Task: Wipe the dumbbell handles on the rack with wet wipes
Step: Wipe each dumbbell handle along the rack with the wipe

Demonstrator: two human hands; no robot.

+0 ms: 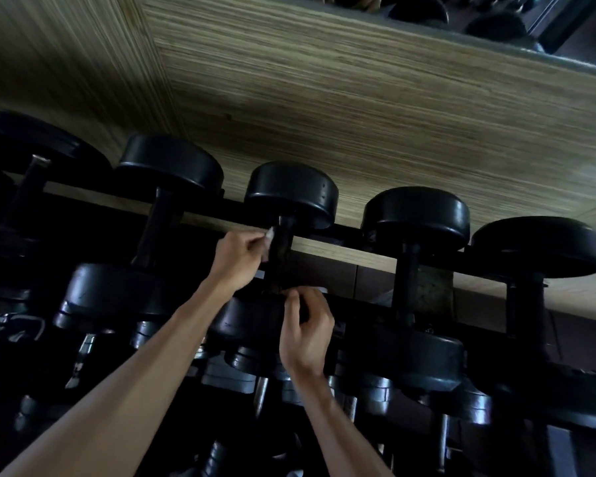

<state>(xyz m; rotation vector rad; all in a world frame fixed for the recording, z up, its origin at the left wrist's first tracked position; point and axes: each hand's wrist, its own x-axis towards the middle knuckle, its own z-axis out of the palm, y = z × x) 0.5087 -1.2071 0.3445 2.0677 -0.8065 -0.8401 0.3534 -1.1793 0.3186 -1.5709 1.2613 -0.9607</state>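
A row of black dumbbells lies across the top tier of a dark rack (355, 232). My left hand (236, 259) pinches a small white wet wipe (268, 236) against the left side of the middle dumbbell's dark handle (280, 256). My right hand (305, 333) is lower, at the near end of that same handle, its fingers curled and pinching something pale, maybe the wipe's other end (319, 290). Most of the wipe is hidden behind the handle and my fingers.
Neighbouring dumbbells (415, 215) (169, 163) sit close on both sides of the middle one. A lower tier of smaller dumbbells with metal handles (382, 394) lies beneath my forearms. A wood-grain wall (358, 115) stands right behind the rack, with a mirror edge (496, 39) above.
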